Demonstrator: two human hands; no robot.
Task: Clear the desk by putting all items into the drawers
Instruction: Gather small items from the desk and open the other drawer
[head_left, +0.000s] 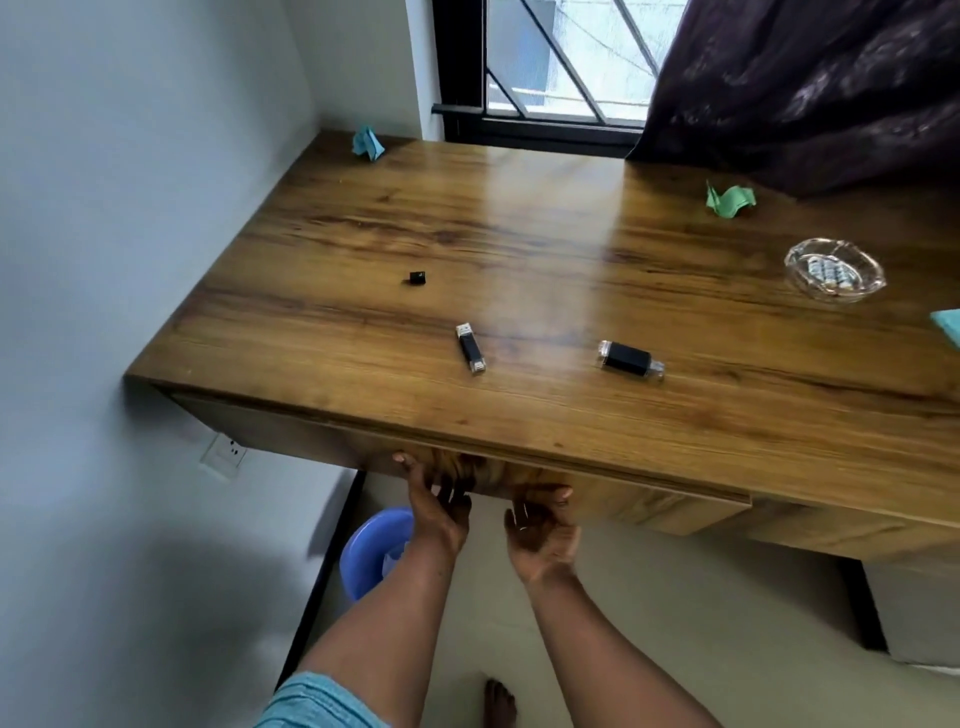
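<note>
The left hand (439, 501) and the right hand (543, 530) are hooked, fingers curled, under the drawer front (597, 486) below the desk (519, 234) edge. Beyond that edge two USB sticks (470, 347) (629, 360) are seen, a glass ashtray (834, 269) farther right.
</note>
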